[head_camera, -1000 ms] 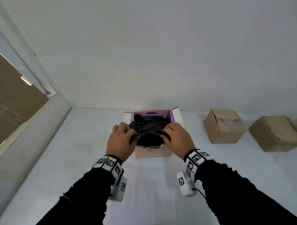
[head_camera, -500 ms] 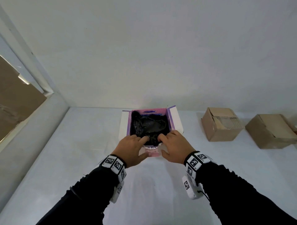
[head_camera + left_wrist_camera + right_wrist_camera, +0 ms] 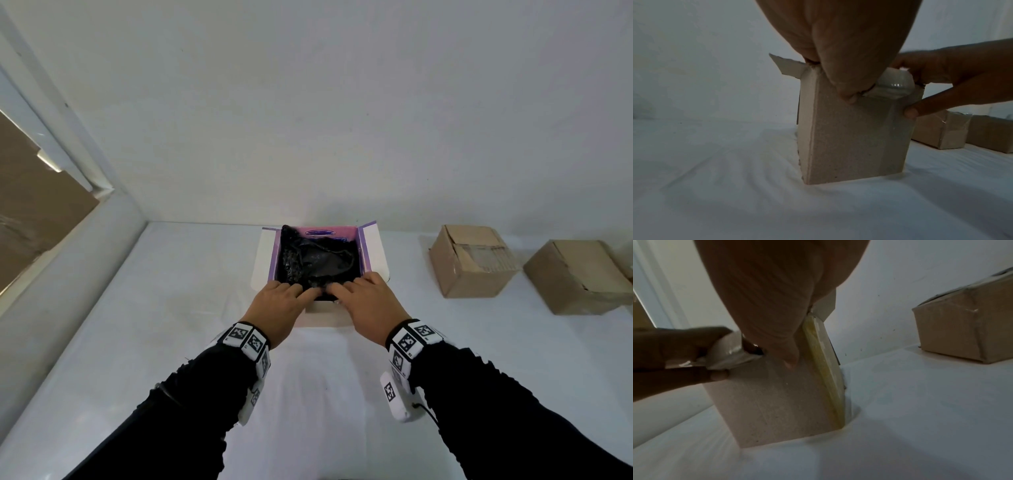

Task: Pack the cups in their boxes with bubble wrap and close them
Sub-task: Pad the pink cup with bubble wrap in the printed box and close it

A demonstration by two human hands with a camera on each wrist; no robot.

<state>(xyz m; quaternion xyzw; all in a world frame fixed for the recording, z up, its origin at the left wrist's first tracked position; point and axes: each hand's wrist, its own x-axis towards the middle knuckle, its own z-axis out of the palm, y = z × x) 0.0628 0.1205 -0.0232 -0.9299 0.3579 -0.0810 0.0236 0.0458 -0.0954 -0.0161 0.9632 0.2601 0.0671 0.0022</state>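
Note:
An open box (image 3: 374,251) with purple inner walls stands upright on the white table, its side flaps spread. A bundle of black bubble wrap (image 3: 318,262) fills it; no cup shows. My left hand (image 3: 281,305) and right hand (image 3: 366,301) sit side by side at the box's near edge, fingers reaching over onto the wrap. In the left wrist view my left thumb (image 3: 847,95) lies on the grey front wall (image 3: 855,138), beside a small glossy near flap (image 3: 893,86). The right thumb (image 3: 790,360) lies on that wall (image 3: 781,402) too. Both hands pinch the near edge.
Two closed brown cardboard boxes (image 3: 472,263) (image 3: 579,277) lie at the right, near the back wall. A white ledge (image 3: 68,260) rises along the left side under a window. The white cloth in front of the box is bare.
Both hands have drawn back from the middle of the black wrap to the box's near edge. The wrap now sits lower inside the box.

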